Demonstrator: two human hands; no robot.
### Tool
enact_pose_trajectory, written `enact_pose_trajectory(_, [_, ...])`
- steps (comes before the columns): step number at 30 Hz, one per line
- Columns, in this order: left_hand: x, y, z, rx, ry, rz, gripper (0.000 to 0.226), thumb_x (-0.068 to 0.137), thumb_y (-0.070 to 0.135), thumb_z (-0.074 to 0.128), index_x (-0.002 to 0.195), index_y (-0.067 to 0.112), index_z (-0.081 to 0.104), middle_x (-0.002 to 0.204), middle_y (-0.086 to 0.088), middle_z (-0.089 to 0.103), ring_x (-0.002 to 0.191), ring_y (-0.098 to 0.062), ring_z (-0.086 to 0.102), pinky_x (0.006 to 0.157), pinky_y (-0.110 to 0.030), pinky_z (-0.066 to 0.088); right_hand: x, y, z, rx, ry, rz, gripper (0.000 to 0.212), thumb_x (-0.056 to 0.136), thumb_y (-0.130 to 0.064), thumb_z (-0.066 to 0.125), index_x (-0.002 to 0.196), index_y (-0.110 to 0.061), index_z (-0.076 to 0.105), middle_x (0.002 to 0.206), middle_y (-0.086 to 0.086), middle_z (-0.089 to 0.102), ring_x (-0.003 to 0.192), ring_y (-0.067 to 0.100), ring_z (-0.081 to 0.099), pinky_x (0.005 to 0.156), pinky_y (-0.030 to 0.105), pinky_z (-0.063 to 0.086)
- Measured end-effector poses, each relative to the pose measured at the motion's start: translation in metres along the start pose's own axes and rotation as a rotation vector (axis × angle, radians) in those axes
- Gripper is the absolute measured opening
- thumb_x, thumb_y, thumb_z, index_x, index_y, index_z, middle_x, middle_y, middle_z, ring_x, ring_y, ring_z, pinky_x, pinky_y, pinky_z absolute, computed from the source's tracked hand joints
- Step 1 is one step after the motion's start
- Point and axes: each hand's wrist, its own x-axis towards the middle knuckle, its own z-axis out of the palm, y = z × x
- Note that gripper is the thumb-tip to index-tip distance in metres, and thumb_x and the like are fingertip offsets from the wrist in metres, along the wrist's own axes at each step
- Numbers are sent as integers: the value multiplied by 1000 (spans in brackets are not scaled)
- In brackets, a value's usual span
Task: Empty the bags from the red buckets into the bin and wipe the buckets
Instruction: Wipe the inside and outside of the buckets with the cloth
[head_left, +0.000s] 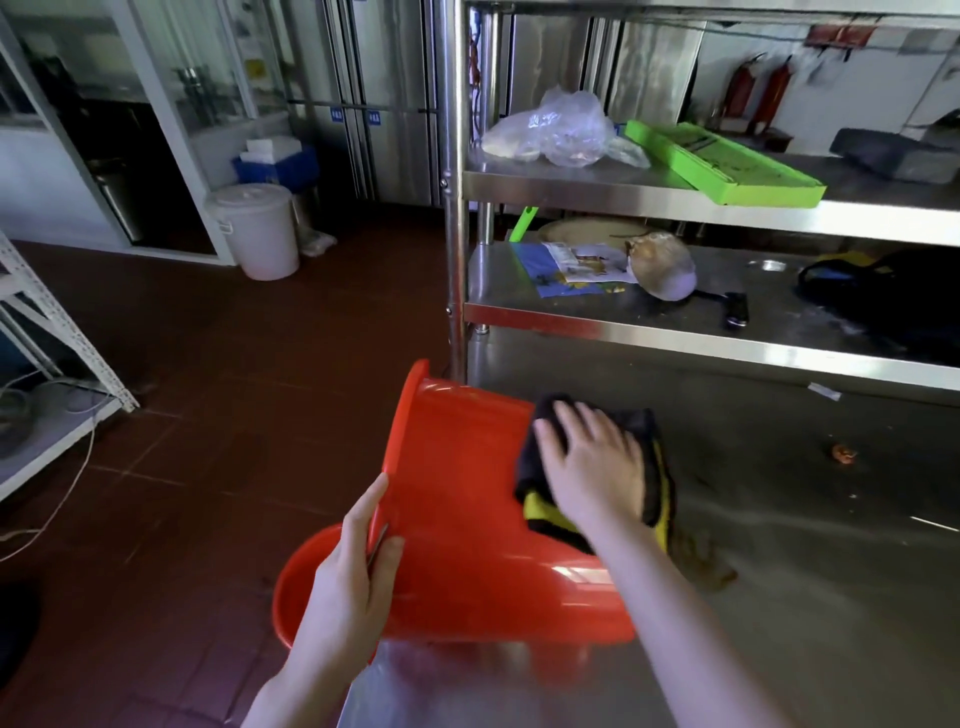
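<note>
A red bucket (457, 457) lies tipped at lower centre of the frame, on a second bucket (467, 603) at the table (805, 545) edge. The left hand (353, 582) grips its rim; the right hand (592, 462), fingers spread flat, presses a black-and-yellow cloth (532, 467) against its base end

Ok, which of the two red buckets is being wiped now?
The upper red bucket, tipped mouth-left: the right hand presses a black-and-yellow cloth on it and the left hand grips its rim. The lower red bucket has no cloth.
</note>
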Motion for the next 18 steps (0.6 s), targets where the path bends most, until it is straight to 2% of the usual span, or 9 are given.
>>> enact_pose_trajectory(2, [-9, 1, 0, -21, -4, 4, 58, 90, 41, 42, 144, 55, 24, 106, 49, 55, 92, 18, 60, 71, 2, 42, 10, 17, -7, 56, -125, 118, 60, 96, -62, 14, 147, -37, 33, 155, -11, 31, 144, 15, 22, 117, 47, 16])
enact_pose_trajectory(3, [-11, 1, 0, -31, -5, 2, 59, 90, 40, 42, 144, 55, 24, 108, 49, 54, 93, 18, 60, 72, 2, 42, 11, 16, -7, 61, -140, 131, 60, 95, -62, 12, 147, -37, 32, 155, -12, 30, 144, 15, 21, 117, 48, 15])
enact_pose_trajectory(6, [-13, 1, -1, -19, 5, 16, 57, 91, 40, 42, 142, 56, 24, 103, 45, 59, 84, 11, 65, 68, -5, 48, -5, -16, -6, 13, -28, -61, 58, 95, -61, 15, 145, -38, 36, 152, -15, 35, 140, 15, 28, 114, 46, 19])
enact_pose_trajectory(8, [-8, 2, -3, -21, 21, 6, 52, 95, 34, 47, 138, 56, 28, 101, 35, 65, 85, 3, 67, 73, -19, 55, -31, -43, -1, 11, 78, -258, 57, 96, -59, 21, 144, -35, 41, 150, -10, 41, 138, 18, 35, 112, 46, 25])
enact_pose_trajectory(10, [6, 15, -4, -37, 39, -13, 45, 95, 32, 53, 130, 53, 35, 97, 17, 68, 82, -9, 68, 72, -32, 56, -56, -61, 9, 41, 149, -359, 54, 97, -55, 28, 143, -31, 43, 149, -5, 44, 137, 22, 38, 111, 49, 29])
enact_pose_trajectory(12, [31, 36, -3, -30, 88, -33, 43, 94, 37, 55, 130, 49, 36, 104, 10, 64, 92, -14, 65, 77, -33, 51, -74, -69, 20, 64, 161, -356, 54, 98, -54, 31, 146, -30, 39, 151, -3, 40, 140, 22, 35, 112, 51, 29])
enact_pose_trajectory(13, [47, 45, -1, -14, 131, -80, 45, 95, 41, 53, 134, 48, 33, 111, 6, 62, 97, -17, 62, 81, -35, 49, -80, -70, 25, 61, 159, -358, 55, 97, -54, 32, 147, -30, 35, 153, -3, 37, 141, 22, 32, 113, 51, 28])
enact_pose_trajectory(15, [78, 57, 1, 74, 198, -227, 50, 96, 52, 41, 143, 42, 25, 112, -6, 62, 97, -29, 61, 84, -40, 47, -87, -70, 32, 49, 150, -401, 58, 97, -55, 32, 149, -32, 31, 155, -4, 33, 144, 21, 29, 114, 49, 24])
enact_pose_trajectory(18, [98, 56, 0, 256, 181, -290, 44, 100, 48, 29, 140, 32, 38, 104, -18, 66, 94, -39, 61, 87, -47, 50, -85, -69, 30, 74, 131, -405, 59, 96, -58, 34, 148, -31, 34, 155, -3, 34, 143, 21, 30, 115, 48, 23])
